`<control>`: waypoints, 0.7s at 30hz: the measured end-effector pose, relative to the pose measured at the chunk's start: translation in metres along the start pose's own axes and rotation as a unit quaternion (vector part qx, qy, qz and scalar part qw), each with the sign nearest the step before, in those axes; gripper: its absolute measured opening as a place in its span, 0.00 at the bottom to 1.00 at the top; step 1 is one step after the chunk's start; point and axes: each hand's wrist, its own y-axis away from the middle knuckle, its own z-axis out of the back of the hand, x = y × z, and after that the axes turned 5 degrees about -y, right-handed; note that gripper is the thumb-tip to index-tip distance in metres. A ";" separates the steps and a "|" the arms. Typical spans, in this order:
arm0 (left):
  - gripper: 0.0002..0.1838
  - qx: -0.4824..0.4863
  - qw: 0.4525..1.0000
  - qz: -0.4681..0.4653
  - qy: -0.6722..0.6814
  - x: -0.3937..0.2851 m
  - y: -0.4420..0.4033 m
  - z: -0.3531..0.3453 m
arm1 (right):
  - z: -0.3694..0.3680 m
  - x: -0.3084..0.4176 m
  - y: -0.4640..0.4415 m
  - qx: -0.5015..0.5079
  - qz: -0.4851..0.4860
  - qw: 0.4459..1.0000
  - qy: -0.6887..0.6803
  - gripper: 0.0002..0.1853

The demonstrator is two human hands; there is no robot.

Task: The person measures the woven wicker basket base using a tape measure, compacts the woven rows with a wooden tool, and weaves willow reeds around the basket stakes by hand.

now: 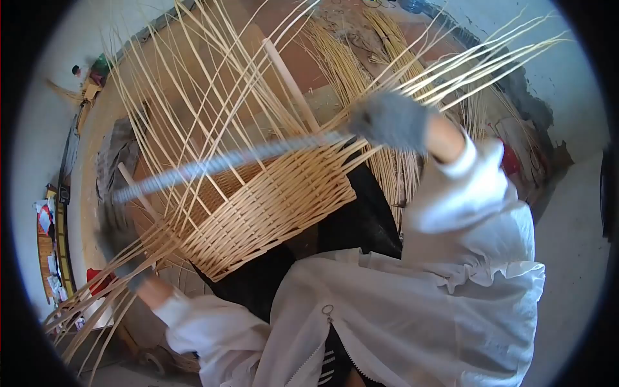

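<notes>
Basket (277, 200) on person's lap, between gloved hands; long axis rising toward right, roughly parallel to strip (232, 159) spanning above it
Right hand (390, 120) at strip's upper end, just beyond basket's right end, fingers closed on strip
Left hand (117, 233) at lower end, outside basket's left end, among loose rods (106, 266); blurred, cannot tell finger closure
Nearer hand: cannot tell
White marks on dark shirt (327, 366); no writing legible

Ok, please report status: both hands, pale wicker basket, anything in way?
Right gloved hand closed on long blue-grey rod. Left gloved hand at other end, grip blurred. Pale wicker basket part-woven; loose canes near both hands.
</notes>
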 end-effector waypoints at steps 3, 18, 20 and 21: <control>0.30 0.016 0.979 -0.152 -0.135 0.000 0.105 -0.027 | -0.084 -0.046 0.077 0.091 -0.107 0.942 -0.306 0.06; 0.26 0.198 0.960 0.110 0.165 0.142 -0.002 0.101 | -0.040 -0.011 -0.040 -0.342 -0.009 0.892 -0.295 0.20; 0.26 0.277 0.907 0.146 0.282 0.134 -0.005 0.076 | -0.054 -0.029 -0.118 -0.351 0.118 0.880 -0.298 0.21; 0.26 0.312 0.872 0.166 0.339 0.129 -0.004 0.061 | -0.051 -0.026 -0.136 -0.347 0.115 0.882 -0.298 0.21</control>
